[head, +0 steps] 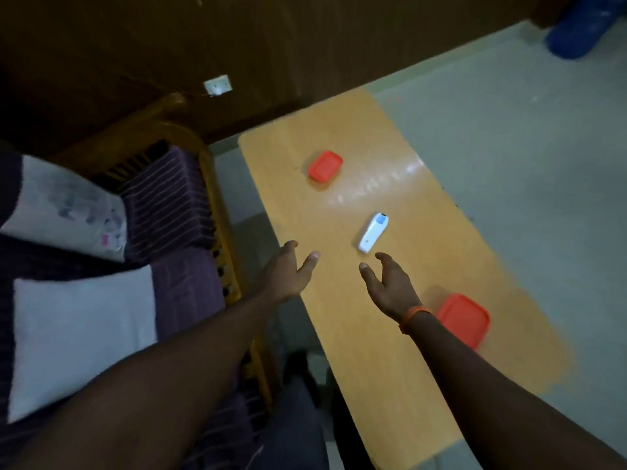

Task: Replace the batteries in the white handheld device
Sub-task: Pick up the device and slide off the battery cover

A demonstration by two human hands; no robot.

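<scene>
We're looking down at a long wooden table (390, 351) w/ both arms stretched out over it. The white handheld device (372, 233) lies flat near the table's middle, angled, w/ a small blue patch at its far end; nothing touches it. Our right hand (390, 286) hovers just short of the device's near end, palm turned inward, fingers loosely curled and apart from the thumb, holding nothing. An orange band (412, 317) sits on that wrist. Our left hand (286, 274) is off to the left, at the table's left edge, fingers spread w/ thumb out, also empty and not touching the device.

Two red lidded containers on the table: one red container (325, 165) at the far end, well apart from the device, and a second red container (464, 318) just beside the right wrist, partly hidden by the forearm. Can't tell what's inside either.

Left of the table there's a wooden chair (203, 171) w/ a purple striped cushion and pale pillows (78, 334). Pic is dim & a bit blurry
</scene>
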